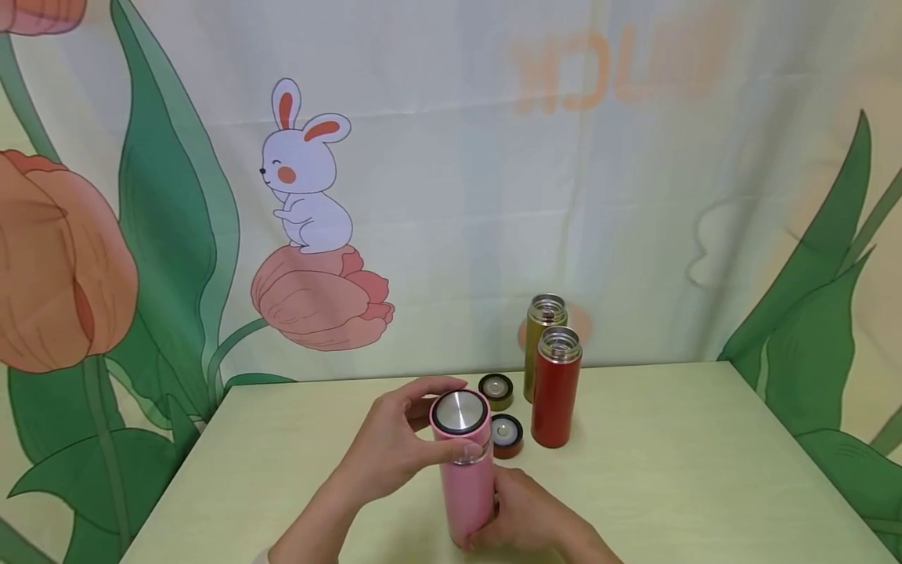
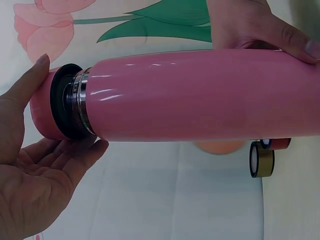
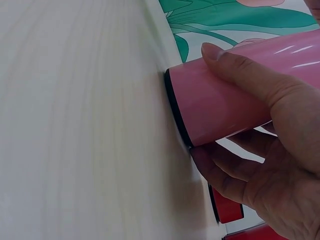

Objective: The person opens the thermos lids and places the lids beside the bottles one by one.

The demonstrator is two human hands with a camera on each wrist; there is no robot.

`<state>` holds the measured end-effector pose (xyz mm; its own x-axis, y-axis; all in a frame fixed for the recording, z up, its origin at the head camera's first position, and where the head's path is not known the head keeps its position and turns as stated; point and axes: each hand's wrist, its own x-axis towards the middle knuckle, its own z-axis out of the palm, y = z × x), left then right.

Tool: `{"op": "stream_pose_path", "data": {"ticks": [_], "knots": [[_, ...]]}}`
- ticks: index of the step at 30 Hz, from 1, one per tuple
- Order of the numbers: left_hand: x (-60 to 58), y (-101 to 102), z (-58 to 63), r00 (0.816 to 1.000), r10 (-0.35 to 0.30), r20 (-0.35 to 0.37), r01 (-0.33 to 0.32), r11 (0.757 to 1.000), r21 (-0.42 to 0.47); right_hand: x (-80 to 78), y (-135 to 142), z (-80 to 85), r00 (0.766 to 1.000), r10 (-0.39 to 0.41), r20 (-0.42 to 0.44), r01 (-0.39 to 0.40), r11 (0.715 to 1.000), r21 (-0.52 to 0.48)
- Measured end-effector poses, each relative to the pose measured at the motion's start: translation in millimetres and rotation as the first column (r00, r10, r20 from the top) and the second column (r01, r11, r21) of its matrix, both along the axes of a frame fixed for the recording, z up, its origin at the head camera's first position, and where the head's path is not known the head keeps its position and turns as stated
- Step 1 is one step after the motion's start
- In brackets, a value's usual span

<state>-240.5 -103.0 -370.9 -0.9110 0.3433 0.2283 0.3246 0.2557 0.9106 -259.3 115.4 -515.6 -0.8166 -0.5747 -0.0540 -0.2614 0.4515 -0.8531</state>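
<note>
A pink thermos bottle (image 1: pixel 468 501) stands slightly tilted at the table's front middle. My left hand (image 1: pixel 395 439) pinches its pink lid (image 1: pixel 460 412), thumb on the near side and fingers on the far side. Between lid and body, the left wrist view shows a black ring and a shiny metal neck (image 2: pixel 81 100). Low on the body, my right hand (image 1: pixel 524 513) grips the bottle, its thumb across one side and its fingers curled around the other. In the right wrist view the bottle's black base (image 3: pixel 177 107) is right at the tabletop.
Behind the pink bottle stand a lidless red thermos (image 1: pixel 554 403) and a lidless yellow-green thermos (image 1: pixel 532 356). A yellow-green lid (image 1: pixel 496 392) and a red lid (image 1: pixel 506 436) lie upside down beside them. A printed curtain (image 1: pixel 451 196) hangs behind the pale table (image 1: pixel 669 470).
</note>
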Motion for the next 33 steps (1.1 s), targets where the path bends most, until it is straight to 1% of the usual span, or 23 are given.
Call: {"op": "stream_pose_path", "data": {"ticks": [4, 10, 14, 17, 20, 24, 29, 33], "knots": [[1.6, 0, 3.4, 1.0, -0.004, -0.024, 0.004, 1.0, 0.02, -0.1, 0, 0.0, 1.0, 0.004, -0.015, -0.004, 1.0, -0.003], [3.3, -1, 7.9, 0.996, -0.042, -0.075, 0.045, 0.998, 0.038, -1.3, 1, 0.5, 1.0, 0.011, -0.001, -0.011, 1.0, -0.02], [2.5, -3, 8.4, 0.992, -0.053, -0.115, 0.058, 0.997, 0.041, -2.1, 1, 0.1, 1.0, 0.012, 0.0, -0.012, 1.0, -0.021], [1.3, -6, 7.9, 0.99, -0.058, -0.13, 0.066, 0.996, 0.057, -2.6, 1, 0.0, 1.0, 0.012, -0.005, -0.012, 1.0, -0.017], [0.2, -8, 7.0, 0.989, -0.068, -0.129, 0.079, 0.994, 0.081, -2.4, 0, 0.1, 1.0, 0.005, 0.005, -0.005, 1.0, -0.012], [-0.8, -11, 5.7, 0.99, -0.067, -0.126, 0.079, 0.993, 0.093, -1.8, 0, 1.2, 0.999, -0.005, 0.037, 0.005, 1.0, -0.005], [-0.8, -16, 2.6, 0.991, -0.048, -0.122, 0.061, 0.993, 0.101, -2.5, 0, 1.5, 0.998, -0.011, 0.067, 0.011, 1.0, -0.003], [0.8, -21, 0.5, 0.996, -0.019, -0.088, 0.029, 0.993, 0.111, -2.8, -1, 1.2, 0.997, -0.009, 0.076, 0.01, 1.0, -0.008]]}}
